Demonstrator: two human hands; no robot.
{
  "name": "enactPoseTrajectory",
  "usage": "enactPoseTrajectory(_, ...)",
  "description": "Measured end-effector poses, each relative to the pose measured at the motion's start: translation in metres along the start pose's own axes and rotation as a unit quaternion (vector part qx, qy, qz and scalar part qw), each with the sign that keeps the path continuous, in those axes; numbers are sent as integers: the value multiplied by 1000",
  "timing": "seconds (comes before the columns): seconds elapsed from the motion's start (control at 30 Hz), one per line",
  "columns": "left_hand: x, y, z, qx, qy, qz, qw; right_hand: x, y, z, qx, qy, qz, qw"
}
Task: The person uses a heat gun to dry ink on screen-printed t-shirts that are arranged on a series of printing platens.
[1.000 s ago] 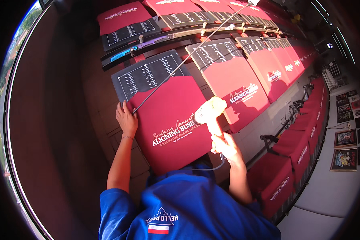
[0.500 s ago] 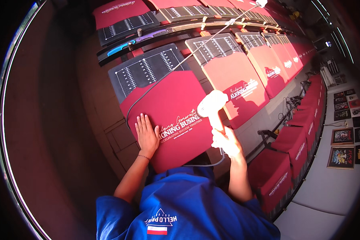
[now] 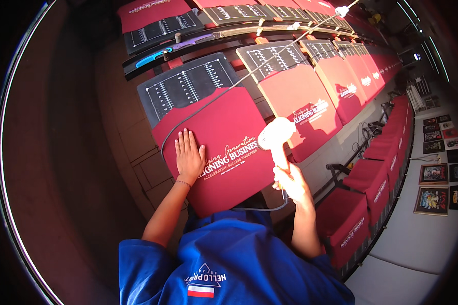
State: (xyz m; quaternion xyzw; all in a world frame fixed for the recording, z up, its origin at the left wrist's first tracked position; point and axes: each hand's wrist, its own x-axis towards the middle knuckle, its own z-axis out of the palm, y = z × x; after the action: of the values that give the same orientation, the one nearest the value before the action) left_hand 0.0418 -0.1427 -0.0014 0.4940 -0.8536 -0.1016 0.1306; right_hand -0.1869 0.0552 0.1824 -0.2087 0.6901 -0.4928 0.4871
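Red garment (image 3: pixel 221 132): laid flat over a black, white-marked board (image 3: pixel 180 84), whose far end is exposed; fabric largely smooth, white lettering across the panel. Pale hand-held dryer (image 3: pixel 276 133): gripped by the handle near the garment's right edge, nozzle facing the lettering; glare obscures surface detail, running state undetermined.

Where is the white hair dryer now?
The white hair dryer is right of centre in the head view, held in the right hand, near the right edge of the red cloth under the left hand.
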Motion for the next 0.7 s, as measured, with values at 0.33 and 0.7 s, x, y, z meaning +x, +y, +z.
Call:
enactPoseTrajectory(0.33,-56,20,-18,-52,-102,114,987,16,-11,-8,95,-61,20,993)
enactPoseTrajectory(0.7,20,14,2,-21,-45,127,991,18,-7,-4,45,-29,-16,998)
